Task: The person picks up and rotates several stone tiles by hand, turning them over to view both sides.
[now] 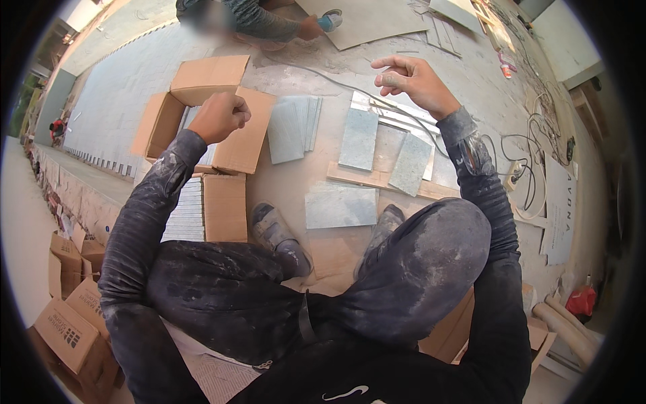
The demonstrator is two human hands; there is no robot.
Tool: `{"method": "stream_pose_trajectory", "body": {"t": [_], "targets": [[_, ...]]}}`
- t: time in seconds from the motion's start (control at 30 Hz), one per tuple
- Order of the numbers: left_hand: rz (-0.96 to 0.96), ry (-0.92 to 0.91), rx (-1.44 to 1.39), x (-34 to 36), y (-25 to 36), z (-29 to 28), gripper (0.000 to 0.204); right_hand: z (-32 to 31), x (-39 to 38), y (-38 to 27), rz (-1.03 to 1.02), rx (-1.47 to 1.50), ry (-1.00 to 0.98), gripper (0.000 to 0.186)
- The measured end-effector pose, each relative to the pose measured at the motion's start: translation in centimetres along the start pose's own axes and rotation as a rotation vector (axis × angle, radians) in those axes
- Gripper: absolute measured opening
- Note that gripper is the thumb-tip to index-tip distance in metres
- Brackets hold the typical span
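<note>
My left hand (221, 118) is raised over an open cardboard box (246, 131), its fingers curled in and nothing showing in them. Held up on the other side, my right hand (416, 82) has its fingers apart and bent, with nothing in it. Below and between the hands lie grey-green stone tiles: an overlapping group (288, 131) beside the box, one tile (359, 138) and a tilted tile (410, 165) over a wooden strip (385, 180), and another tile (342, 207) between my feet. A second box (225, 207) holds a row of tiles on edge.
Ahead, a co-worker's hand (311, 28) holds a blue power tool (330, 21) by a large slab (377, 23). A cable (350, 86) crosses the floor to a power strip (517, 174) at right. Opened cartons (70, 330) stand at lower left; cardboard tubes (568, 330) lie at lower right.
</note>
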State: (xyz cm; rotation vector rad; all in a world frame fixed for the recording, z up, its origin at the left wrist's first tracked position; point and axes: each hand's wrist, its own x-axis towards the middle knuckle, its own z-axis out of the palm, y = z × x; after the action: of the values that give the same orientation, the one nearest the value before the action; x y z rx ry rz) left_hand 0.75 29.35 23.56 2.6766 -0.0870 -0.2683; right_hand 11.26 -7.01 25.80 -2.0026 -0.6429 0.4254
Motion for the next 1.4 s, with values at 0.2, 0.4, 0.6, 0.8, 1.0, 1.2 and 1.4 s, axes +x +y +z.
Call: {"method": "stream_pose_trajectory", "body": {"t": [0.2, 0.4, 0.6, 0.8, 1.0, 1.2, 1.4], "targets": [[0.053, 0.162, 0.114, -0.4, -0.3, 0.2, 0.034, -6.9, 9.0, 0.2, -0.078, -1.022, 0.128, 0.041], [0.118, 0.118, 0.133, 0.6, 2.8, 0.5, 0.038, -10.9, 11.0, 3.3, 0.162, -0.582, 0.341, 0.030], [0.159, -0.085, 0.090, 1.3, 4.8, 2.3, 0.031, -10.6, 7.7, 6.7, 0.452, -0.423, 0.227, 0.029], [0.179, -0.349, 0.165, 3.3, 4.3, 5.6, 0.030, -12.5, 6.1, 8.9, 0.520, -0.073, 0.383, 0.031], [0.182, -0.437, 0.254, 5.5, 4.0, 7.6, 0.035, -12.8, 5.8, 9.1, 0.533, 0.060, 0.416, 0.030], [0.186, -0.475, 0.267, 4.9, 5.5, 8.2, 0.038, -12.9, 5.6, 10.2, 0.548, 0.056, 0.422, 0.033], [0.133, -0.460, 0.342, 4.3, 4.6, 7.1, 0.039, -12.8, 5.9, 9.1, 0.528, 0.058, 0.378, 0.032]]}}
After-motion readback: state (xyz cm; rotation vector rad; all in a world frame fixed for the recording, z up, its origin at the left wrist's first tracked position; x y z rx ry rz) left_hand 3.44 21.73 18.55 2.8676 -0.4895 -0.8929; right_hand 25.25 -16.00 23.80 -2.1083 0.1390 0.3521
